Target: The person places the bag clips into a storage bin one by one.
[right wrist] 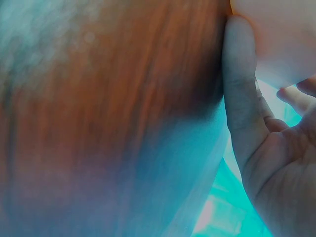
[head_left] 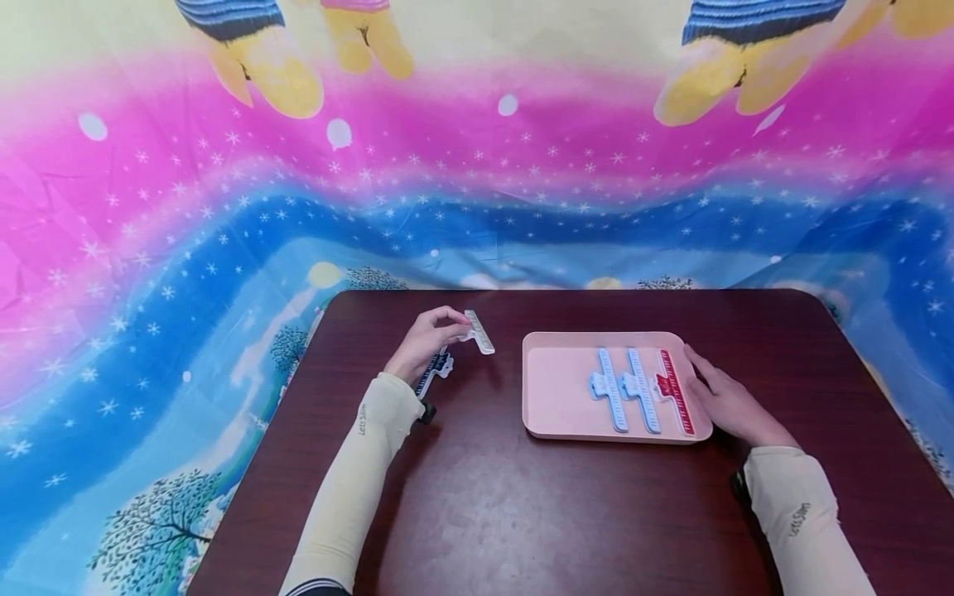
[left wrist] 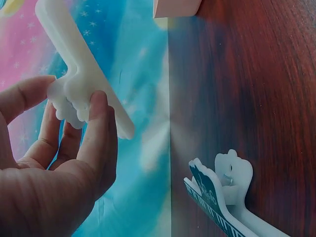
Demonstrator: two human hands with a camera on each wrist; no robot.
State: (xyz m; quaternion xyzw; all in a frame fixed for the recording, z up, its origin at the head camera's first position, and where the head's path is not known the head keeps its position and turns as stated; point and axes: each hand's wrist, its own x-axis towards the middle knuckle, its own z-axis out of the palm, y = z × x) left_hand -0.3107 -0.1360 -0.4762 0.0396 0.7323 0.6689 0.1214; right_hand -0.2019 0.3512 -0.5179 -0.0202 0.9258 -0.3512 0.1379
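Observation:
My left hand (head_left: 423,343) pinches a white clip (head_left: 480,333) by its grip end and holds it above the left part of the table. In the left wrist view the white clip (left wrist: 91,69) shows its smooth back, with thumb and fingers on its tabs. Below that hand lies a dark navy-and-white clip (left wrist: 212,195), partly hidden by the wrist in the head view. My right hand (head_left: 734,406) touches the right side of a pink tray (head_left: 562,418) with its fingers fairly straight. Two light blue clips (head_left: 614,389) and a red clip (head_left: 676,393) lie side by side in the tray.
The dark brown table (head_left: 477,513) carries the tray right of its middle. Behind the table and along its left side hangs a colourful printed cloth (head_left: 477,182).

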